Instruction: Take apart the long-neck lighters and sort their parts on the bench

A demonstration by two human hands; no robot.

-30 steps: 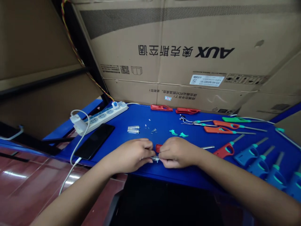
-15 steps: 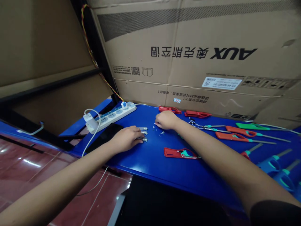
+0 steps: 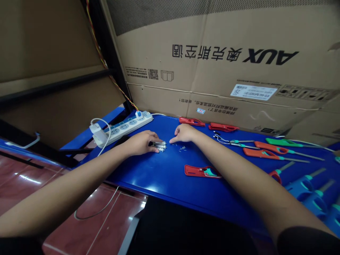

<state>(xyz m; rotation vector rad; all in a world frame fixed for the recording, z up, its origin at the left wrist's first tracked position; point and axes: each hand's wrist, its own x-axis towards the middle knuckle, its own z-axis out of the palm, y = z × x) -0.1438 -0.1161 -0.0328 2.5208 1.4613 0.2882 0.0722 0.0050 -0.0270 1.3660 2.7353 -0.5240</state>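
Several slim clear tubes with metal ends [image 3: 160, 145] lie bunched side by side, and my left hand [image 3: 142, 142] has its fingers closed round their left ends. To the right, my right hand [image 3: 184, 134] is pinched just above the blue table [image 3: 159, 177]; a tiny white piece shows by its fingertips, too small to name. Small thin white pins [image 3: 182, 148] are scattered on the table below that hand. A red lighter shell [image 3: 195, 171] with turquoise and white parts inside lies nearer the front edge, beside my right forearm.
Behind stand red shells [image 3: 223, 127] against a large cardboard sheet [image 3: 207, 78]. At left is a white power strip [image 3: 124, 129] with a plug and cable. Orange lighters [image 3: 262, 154], a green one [image 3: 281, 142] and blue ones [image 3: 301, 187] lie at right.
My left hand has gathered the spread tubes into a tight bunch and moved slightly up and right. My right hand has shifted slightly, its fingertips now nearer the tubes. The view has shifted a little.
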